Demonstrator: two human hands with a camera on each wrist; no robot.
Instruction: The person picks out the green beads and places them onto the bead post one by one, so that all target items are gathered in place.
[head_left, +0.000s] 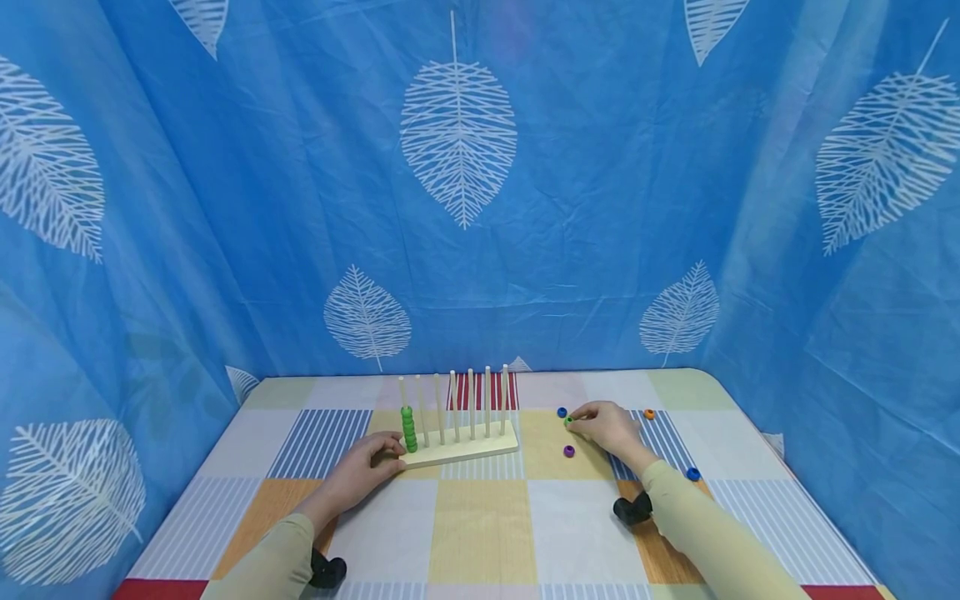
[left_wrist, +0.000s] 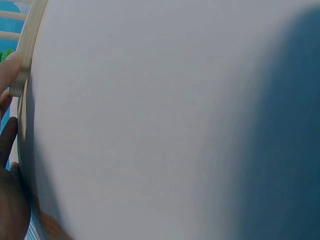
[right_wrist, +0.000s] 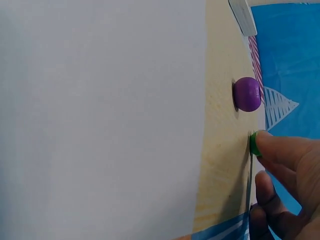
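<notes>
A wooden peg board [head_left: 465,450] with several upright pegs stands on the table, and green beads [head_left: 409,432] are stacked on its leftmost peg. My left hand [head_left: 358,473] holds the left end of its base between thumb and fingers; in the left wrist view the thumb [left_wrist: 11,69] lies against the base. To the right of the board, my right hand [head_left: 611,429] pinches a single green bead [right_wrist: 254,144] between thumb and forefinger, low over the cloth. A purple bead [head_left: 569,451] lies just in front of those fingertips, and a blue bead [head_left: 562,412] just behind them.
An orange bead [head_left: 649,414] and another blue bead [head_left: 693,473] lie to the right, beyond and beside the right forearm. A patchwork cloth [head_left: 480,533] covers the table. Blue curtains [head_left: 600,208] with white leaf prints hang behind and at both sides.
</notes>
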